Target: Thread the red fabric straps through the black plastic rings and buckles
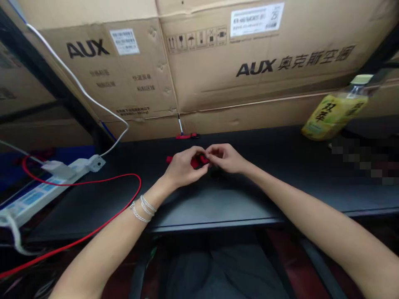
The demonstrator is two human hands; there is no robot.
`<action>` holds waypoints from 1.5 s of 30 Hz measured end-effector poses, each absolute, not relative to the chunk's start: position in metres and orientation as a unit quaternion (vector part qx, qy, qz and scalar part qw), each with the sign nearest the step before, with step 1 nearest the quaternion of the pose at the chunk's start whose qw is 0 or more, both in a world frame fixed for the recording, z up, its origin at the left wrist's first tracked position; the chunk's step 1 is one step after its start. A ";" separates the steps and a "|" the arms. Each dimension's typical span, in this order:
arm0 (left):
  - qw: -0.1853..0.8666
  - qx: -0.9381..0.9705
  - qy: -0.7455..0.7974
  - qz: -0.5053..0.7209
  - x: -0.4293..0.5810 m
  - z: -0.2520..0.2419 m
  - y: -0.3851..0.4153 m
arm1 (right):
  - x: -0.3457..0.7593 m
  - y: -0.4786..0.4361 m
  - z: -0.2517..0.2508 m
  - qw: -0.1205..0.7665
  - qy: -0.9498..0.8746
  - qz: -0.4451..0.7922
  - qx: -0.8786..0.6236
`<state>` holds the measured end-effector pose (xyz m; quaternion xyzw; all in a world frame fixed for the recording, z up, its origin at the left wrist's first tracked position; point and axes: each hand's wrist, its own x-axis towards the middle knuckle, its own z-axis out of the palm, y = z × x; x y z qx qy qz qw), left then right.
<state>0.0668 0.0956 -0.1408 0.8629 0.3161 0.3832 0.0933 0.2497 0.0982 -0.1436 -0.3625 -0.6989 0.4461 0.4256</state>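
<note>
My left hand (183, 167) and my right hand (225, 158) meet over the black desk (237, 195), their fingertips pinching a small red object (195, 162). Most of it is hidden by my fingers, so its exact form cannot be told. One red end (169, 159) sticks out behind my left hand. Further back, at the desk's far edge, lies a red piece with a thin metal rod standing from it (187, 136). Thin silver chain bracelets (142, 209) circle my left wrist.
Large AUX cardboard boxes (255, 70) stand along the back. A yellow-green drink bottle (335, 112) lies at the back right. On the left are a white power strip (40, 192), a white cable (84, 91) and a red cable (102, 203).
</note>
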 end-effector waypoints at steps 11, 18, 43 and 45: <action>0.024 0.853 0.316 0.414 0.073 -0.145 0.094 | 0.249 0.102 -0.145 0.429 -0.672 0.478 -0.369; -0.020 0.846 0.312 0.433 0.075 -0.150 0.095 | 0.248 0.104 -0.149 0.445 -0.639 0.508 -0.368; -0.054 0.835 0.280 0.471 0.077 -0.158 0.093 | 0.248 0.103 -0.152 0.439 -0.508 0.690 -0.269; -0.026 0.829 0.291 0.476 0.078 -0.159 0.093 | 0.248 0.103 -0.153 0.436 -0.507 0.692 -0.272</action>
